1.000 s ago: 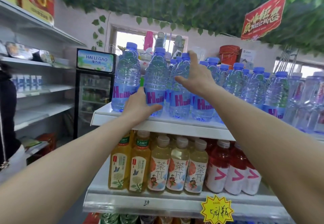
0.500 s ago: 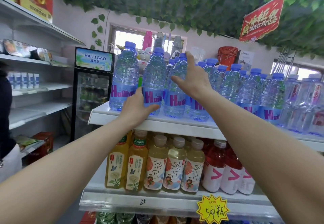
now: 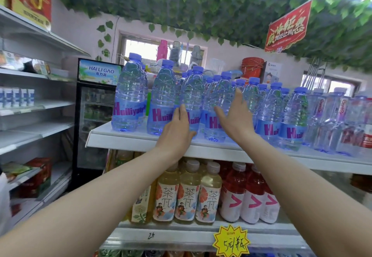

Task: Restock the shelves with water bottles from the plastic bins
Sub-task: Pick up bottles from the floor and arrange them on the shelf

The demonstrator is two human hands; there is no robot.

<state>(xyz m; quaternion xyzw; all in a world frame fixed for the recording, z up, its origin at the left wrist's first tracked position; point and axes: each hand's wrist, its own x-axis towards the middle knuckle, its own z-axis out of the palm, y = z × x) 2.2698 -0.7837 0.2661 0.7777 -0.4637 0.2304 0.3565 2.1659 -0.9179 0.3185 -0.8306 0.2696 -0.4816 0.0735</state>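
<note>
Blue-capped water bottles (image 3: 191,102) are found upright on the top shelf (image 3: 141,138), directly beyond both flat, empty hands, the left hand (image 3: 177,130) being laid against the nearest label and the right hand (image 3: 234,119) raised alongside.

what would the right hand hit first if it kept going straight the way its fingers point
Probably the clear plastic blue-capped water bottle on the white top shelf: the right hand points up and forward at it with straight fingers, though contact is unclear.
</note>
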